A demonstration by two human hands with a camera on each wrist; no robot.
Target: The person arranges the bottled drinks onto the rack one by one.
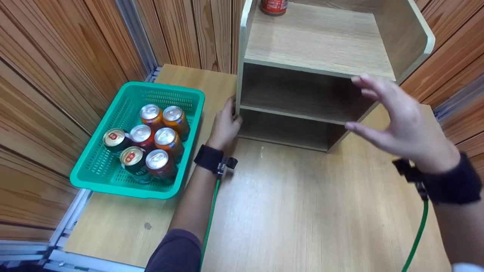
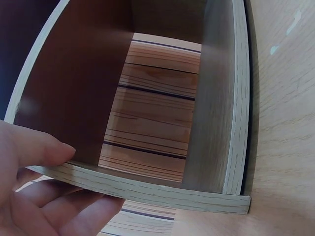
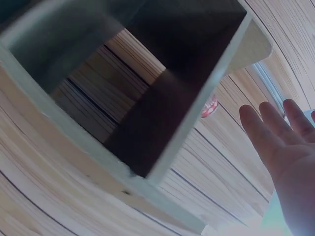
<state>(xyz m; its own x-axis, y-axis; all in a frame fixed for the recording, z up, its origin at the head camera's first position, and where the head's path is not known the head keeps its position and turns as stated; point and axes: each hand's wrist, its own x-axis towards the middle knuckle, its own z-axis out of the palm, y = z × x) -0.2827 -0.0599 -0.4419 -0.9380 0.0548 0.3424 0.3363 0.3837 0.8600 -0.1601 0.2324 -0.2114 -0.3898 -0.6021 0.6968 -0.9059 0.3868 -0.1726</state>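
A wooden shelf unit (image 1: pixel 317 41) with open compartments stands at the back of the wooden table (image 1: pixel 287 211). My left hand (image 1: pixel 225 124) holds the shelf's left side panel near the bottom. In the left wrist view the thumb of the left hand (image 2: pixel 34 196) lies on the inner face of the panel edge (image 2: pixel 147 189) and the fingers lie on the outer face. My right hand (image 1: pixel 397 121) hovers with its fingers spread beside the shelf's right front edge, touching nothing. In the right wrist view the right hand (image 3: pixel 285 152) is apart from the shelf (image 3: pixel 197 128).
A green plastic basket (image 1: pixel 113 185) on the table's left holds several drink cans (image 1: pixel 155 136). A red can (image 1: pixel 274 5) stands on the shelf's top board. Wooden wall panels (image 1: pixel 56 75) close in the left and back. Green cables run from both wrists.
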